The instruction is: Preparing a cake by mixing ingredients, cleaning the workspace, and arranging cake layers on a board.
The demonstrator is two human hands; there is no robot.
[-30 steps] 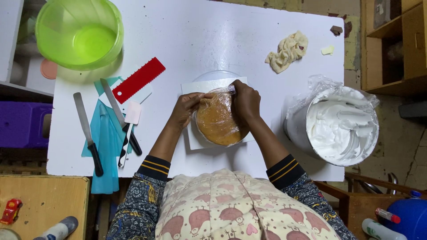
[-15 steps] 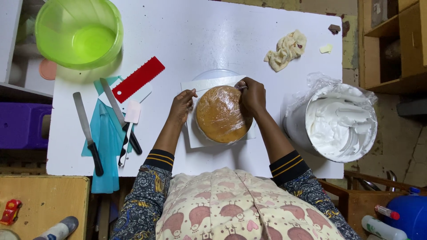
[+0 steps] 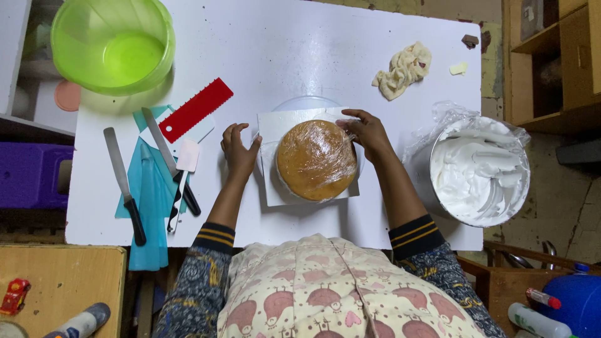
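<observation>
Head view: one wrapped cake sits on one white board at the table's centre. Right hand pinches the wrap (fingers closed); left hand, open, has come off the cake to the board's edge. Two knives lie left.

A green bowl sits upper left. Below it lie a red comb scraper, two palette knives, a small spatula and a blue piping bag. A crumpled cloth lies upper right; a cream bowl stands at right.
</observation>
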